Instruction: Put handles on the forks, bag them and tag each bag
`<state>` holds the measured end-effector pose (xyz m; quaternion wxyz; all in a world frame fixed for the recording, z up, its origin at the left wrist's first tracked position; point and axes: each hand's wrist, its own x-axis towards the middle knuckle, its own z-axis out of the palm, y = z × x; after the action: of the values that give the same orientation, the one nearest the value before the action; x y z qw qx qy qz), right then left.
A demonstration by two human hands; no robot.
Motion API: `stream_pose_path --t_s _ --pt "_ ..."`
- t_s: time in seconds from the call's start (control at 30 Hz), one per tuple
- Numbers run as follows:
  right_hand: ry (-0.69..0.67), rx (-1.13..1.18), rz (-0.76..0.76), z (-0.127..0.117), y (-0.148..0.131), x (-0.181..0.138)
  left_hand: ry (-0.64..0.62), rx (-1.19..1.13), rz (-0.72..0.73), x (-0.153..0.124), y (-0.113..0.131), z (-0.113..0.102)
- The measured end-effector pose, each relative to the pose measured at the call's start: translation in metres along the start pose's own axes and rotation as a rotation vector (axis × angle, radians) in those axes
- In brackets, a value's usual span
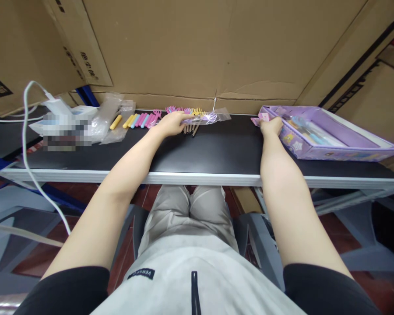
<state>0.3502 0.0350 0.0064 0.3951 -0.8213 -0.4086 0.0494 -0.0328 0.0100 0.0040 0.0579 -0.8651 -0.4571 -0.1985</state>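
Both hands out on the tabletop, one at each packet

Head view: the left hand lies over the near end of a clear plastic packet with a purple piece inside; whether its fingers grasp the film or only press it, I cannot tell. The right hand is curled, its fingers grasping a pink packet right beside the wall of the purple box.

The step in hand, as I judge it, is handling small packets at two spots at once. The next move calls for a light pinch on the film and care around the box wall.

The clear packet runs rightward from under the left fingers, above some thin rods. Coloured tubes lie in a row left of that hand on the black tabletop. The pink packet pokes out past the right fingers, on the side towards the left hand.
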Motion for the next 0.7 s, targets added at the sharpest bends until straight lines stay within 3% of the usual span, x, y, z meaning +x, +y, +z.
stream_pose_path --t_s 0.53,0.7 --pt "-0.135 -0.261 -0.180 0.011 -0.001 0.008 0.001 0.020 0.012 0.001 -0.002 0.002" --pt "-0.012 -0.205 -0.201 0.012 0.005 0.011 0.009 0.011 0.029 0.001 -0.003 0.003"
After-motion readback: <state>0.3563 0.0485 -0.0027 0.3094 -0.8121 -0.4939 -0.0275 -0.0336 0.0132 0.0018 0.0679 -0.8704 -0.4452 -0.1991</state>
